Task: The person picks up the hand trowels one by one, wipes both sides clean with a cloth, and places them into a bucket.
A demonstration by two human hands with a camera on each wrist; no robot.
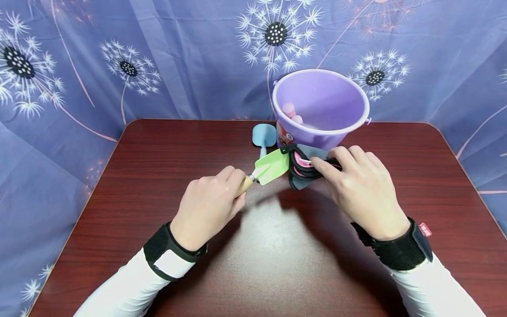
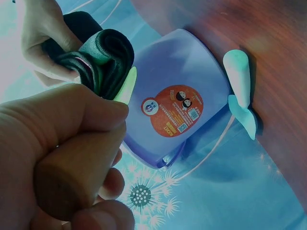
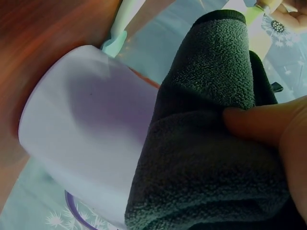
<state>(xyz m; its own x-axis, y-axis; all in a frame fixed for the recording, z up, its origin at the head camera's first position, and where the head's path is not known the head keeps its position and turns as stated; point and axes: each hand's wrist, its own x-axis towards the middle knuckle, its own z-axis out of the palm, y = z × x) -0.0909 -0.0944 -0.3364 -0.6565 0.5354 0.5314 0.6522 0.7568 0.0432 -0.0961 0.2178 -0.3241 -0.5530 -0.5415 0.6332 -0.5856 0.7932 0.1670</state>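
Note:
My left hand (image 1: 211, 203) grips the wooden handle (image 2: 79, 167) of a small trowel with a light green blade (image 1: 272, 167). A folded towel (image 1: 305, 164), grey with black edging and some pink, is pinched in my right hand (image 1: 362, 189). The trowel blade's tip meets the towel's left side in the head view. In the right wrist view the thumb presses into the fuzzy grey towel (image 3: 201, 120), and the rest of that hand is mostly hidden. Both things are held up in front of a purple bucket (image 1: 322, 138).
The bucket stands at the table's back edge, with pink objects (image 1: 289, 110) inside and an orange label (image 2: 175, 112) on its wall. Left of it, a light blue toy shovel (image 1: 264, 135) lies on the dark red wooden table (image 1: 166, 149). A blue dandelion-print cloth (image 1: 198, 57) hangs behind.

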